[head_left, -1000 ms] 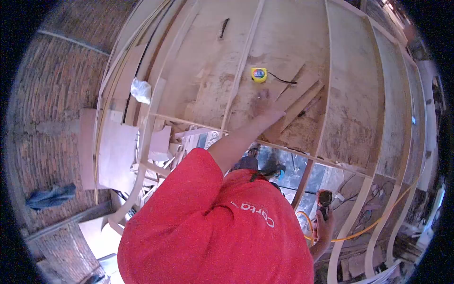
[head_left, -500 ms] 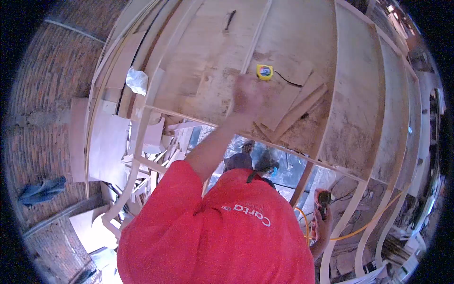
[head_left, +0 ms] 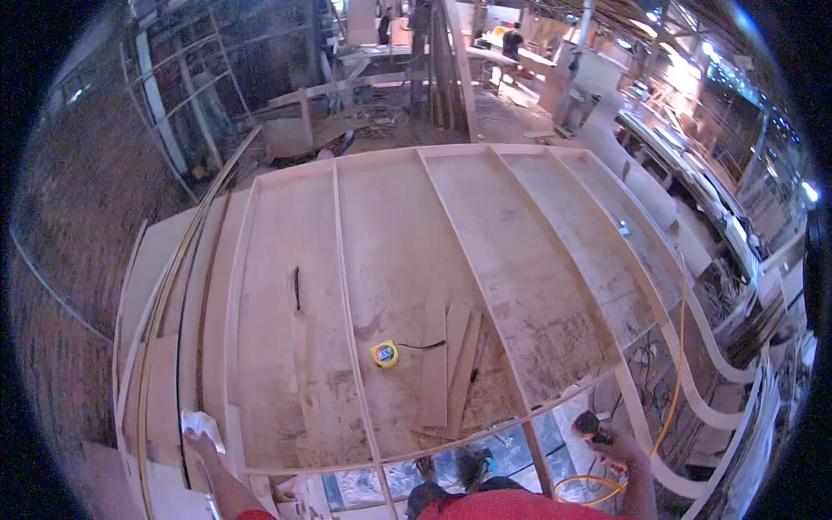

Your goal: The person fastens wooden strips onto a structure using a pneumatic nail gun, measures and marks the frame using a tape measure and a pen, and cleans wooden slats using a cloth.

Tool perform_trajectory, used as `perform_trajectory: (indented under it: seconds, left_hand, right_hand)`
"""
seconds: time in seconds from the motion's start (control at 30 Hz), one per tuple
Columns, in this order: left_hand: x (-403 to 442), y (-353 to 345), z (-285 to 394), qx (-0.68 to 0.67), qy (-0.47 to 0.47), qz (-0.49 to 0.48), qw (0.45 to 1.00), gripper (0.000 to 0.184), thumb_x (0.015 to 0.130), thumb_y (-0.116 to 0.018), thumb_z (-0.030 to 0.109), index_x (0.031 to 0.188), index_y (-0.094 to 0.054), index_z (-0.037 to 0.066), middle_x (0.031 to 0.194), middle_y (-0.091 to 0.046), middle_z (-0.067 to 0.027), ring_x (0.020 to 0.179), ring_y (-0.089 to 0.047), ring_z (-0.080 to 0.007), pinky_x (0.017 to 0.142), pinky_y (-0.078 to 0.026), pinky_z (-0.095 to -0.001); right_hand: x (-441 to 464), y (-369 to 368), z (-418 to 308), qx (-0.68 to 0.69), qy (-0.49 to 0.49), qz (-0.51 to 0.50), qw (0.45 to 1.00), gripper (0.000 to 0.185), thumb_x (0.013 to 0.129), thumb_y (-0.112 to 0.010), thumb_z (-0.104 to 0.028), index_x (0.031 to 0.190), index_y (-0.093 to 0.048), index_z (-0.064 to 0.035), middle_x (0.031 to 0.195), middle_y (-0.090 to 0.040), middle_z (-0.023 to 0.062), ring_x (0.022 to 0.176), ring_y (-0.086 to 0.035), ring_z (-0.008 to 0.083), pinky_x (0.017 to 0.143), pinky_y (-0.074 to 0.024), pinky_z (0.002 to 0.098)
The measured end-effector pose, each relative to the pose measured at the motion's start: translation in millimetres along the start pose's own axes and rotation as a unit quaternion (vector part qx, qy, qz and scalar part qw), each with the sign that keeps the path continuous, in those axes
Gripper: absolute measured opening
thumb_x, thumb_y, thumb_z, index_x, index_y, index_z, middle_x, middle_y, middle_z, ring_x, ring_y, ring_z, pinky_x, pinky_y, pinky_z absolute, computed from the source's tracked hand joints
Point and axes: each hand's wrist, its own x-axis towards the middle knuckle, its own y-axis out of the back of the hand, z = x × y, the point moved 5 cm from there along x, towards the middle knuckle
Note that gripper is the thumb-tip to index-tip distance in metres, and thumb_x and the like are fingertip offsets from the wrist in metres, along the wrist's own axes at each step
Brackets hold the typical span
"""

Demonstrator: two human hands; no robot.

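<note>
At the lower left my left hand (head_left: 201,445) reaches to a crumpled white plastic bag (head_left: 204,424) and overlaps its lower edge. Its fingers are too small and blurred to show whether they grip the bag. Over at the lower right, my right hand (head_left: 617,452) is closed around a hand-held air tool (head_left: 587,425) with a dark rounded end; its exact kind is unclear. A yellow tape measure (head_left: 384,354) lies on the ribbed wooden panel (head_left: 416,225), beside loose wooden strips (head_left: 435,364).
An orange hose (head_left: 679,364) runs along the right side and loops below my right hand. Curved wooden ribs (head_left: 672,416) stick out at the lower right. Long thin strips (head_left: 165,321) lie along the panel's left side. A person (head_left: 512,41) is in the far background.
The view has tilted up, showing the whole panel and the workshop behind. My left hand has moved from near the tape measure leftward to the plastic bag. My right hand still holds the tool.
</note>
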Motion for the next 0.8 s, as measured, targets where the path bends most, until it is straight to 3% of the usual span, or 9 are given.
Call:
perform_trajectory:
  seconds: [0.13, 0.23, 0.3, 0.43, 0.5, 0.57, 0.63, 0.77, 0.8]
  left_hand:
    - [10, -2, -24, -0.016, 0.010, 0.035, 0.999, 0.034, 0.087, -0.064, 0.003, 0.119, -0.052, 0.000, 0.105, -0.065, -0.0173, 0.097, -0.066, -0.0328, 0.085, -0.053, -0.0440]
    - [11, -6, -33, -0.040, 0.080, 0.108, 0.990, 0.037, 0.085, -0.068, 0.004, 0.118, -0.052, -0.001, 0.107, -0.066, -0.0182, 0.099, -0.066, -0.0330, 0.086, -0.053, -0.0441]
    - [8, -2, -37, -0.051, 0.122, 0.154, 0.979, 0.038, 0.084, -0.071, 0.004, 0.117, -0.053, -0.002, 0.108, -0.066, -0.0188, 0.100, -0.067, -0.0332, 0.087, -0.053, -0.0441]
    - [5, 8, -4, -0.002, 0.116, 0.162, 0.980, 0.038, 0.089, -0.071, 0.011, 0.121, -0.058, -0.005, 0.116, -0.064, -0.0231, 0.106, -0.063, -0.0355, 0.095, -0.051, -0.0440]
    - [-5, 23, 20, -0.044, 0.148, 0.108, 0.982, 0.032, 0.090, -0.069, 0.011, 0.117, -0.063, -0.005, 0.114, -0.067, -0.0246, 0.104, -0.066, -0.0363, 0.094, -0.052, -0.0432]
    - [-7, 34, 34, -0.028, 0.126, 0.171, 0.977, 0.030, 0.085, -0.075, 0.010, 0.113, -0.071, 0.001, 0.107, -0.073, -0.0203, 0.096, -0.071, -0.0323, 0.083, -0.055, -0.0445]
    - [-10, 51, 57, -0.016, 0.111, 0.185, 0.976, 0.029, 0.085, -0.074, 0.008, 0.113, -0.071, 0.001, 0.106, -0.073, -0.0195, 0.096, -0.071, -0.0320, 0.082, -0.055, -0.0441]
    - [-9, 85, 93, -0.066, 0.047, 0.221, 0.972, 0.026, 0.086, -0.071, 0.001, 0.112, -0.070, 0.000, 0.102, -0.073, -0.0174, 0.092, -0.070, -0.0289, 0.080, -0.055, -0.0416]
    - [-15, 97, 107, -0.064, 0.042, 0.223, 0.972, 0.026, 0.086, -0.071, 0.001, 0.112, -0.070, 0.000, 0.102, -0.073, -0.0174, 0.092, -0.070, -0.0289, 0.080, -0.055, -0.0416]
  right_hand:
    - [13, 17, -7, -0.009, 0.001, 0.012, 1.000, 0.047, 0.089, -0.078, -0.031, 0.127, -0.065, -0.0068, 0.080, -0.070, 0.0036, 0.064, -0.064, 0.0143, 0.058, -0.0548, 0.0326]
    - [5, 22, -39, -0.054, 0.006, 0.046, 0.997, 0.049, 0.089, -0.077, -0.039, 0.126, -0.066, -0.0098, 0.073, -0.069, 0.0023, 0.060, -0.064, 0.0141, 0.057, -0.0531, 0.0318]
    - [4, 19, -46, -0.018, -0.019, 0.012, 1.000, 0.029, 0.092, -0.074, -0.018, 0.117, -0.065, -0.0059, 0.077, -0.068, 0.0041, 0.064, -0.062, 0.0135, 0.056, -0.0510, 0.0308]
    - [1, 23, -59, -0.015, -0.021, 0.016, 1.000, 0.030, 0.092, -0.073, -0.017, 0.119, -0.064, -0.0057, 0.076, -0.067, 0.0035, 0.066, -0.062, 0.0124, 0.057, -0.0511, 0.0298]
    - [12, 23, -53, 0.086, 0.028, -0.015, 0.996, 0.033, 0.092, -0.070, -0.013, 0.124, -0.063, -0.0063, 0.075, -0.065, 0.0031, 0.059, -0.060, 0.0114, 0.050, -0.0484, 0.0290]
    - [28, 26, -53, 0.104, 0.058, -0.016, 0.993, 0.037, 0.092, -0.070, -0.012, 0.127, -0.062, -0.0067, 0.074, -0.065, 0.0029, 0.057, -0.059, 0.0107, 0.049, -0.0474, 0.0286]
    - [25, 31, -79, 0.123, 0.088, -0.021, 0.988, 0.040, 0.091, -0.069, -0.012, 0.130, -0.061, -0.0071, 0.074, -0.065, 0.0027, 0.055, -0.058, 0.0101, 0.047, -0.0464, 0.0281]
    - [34, 42, -162, -0.070, 0.099, 0.041, 0.992, 0.051, 0.089, -0.072, -0.017, 0.138, -0.058, -0.0150, 0.074, -0.066, 0.0066, 0.057, -0.060, 0.0139, 0.053, -0.0515, 0.0316]
    - [51, 43, -167, -0.100, 0.168, 0.070, 0.978, 0.041, 0.090, -0.071, -0.024, 0.129, -0.063, -0.0130, 0.085, -0.068, 0.0105, 0.074, -0.066, 0.0213, 0.066, -0.0527, 0.0364]
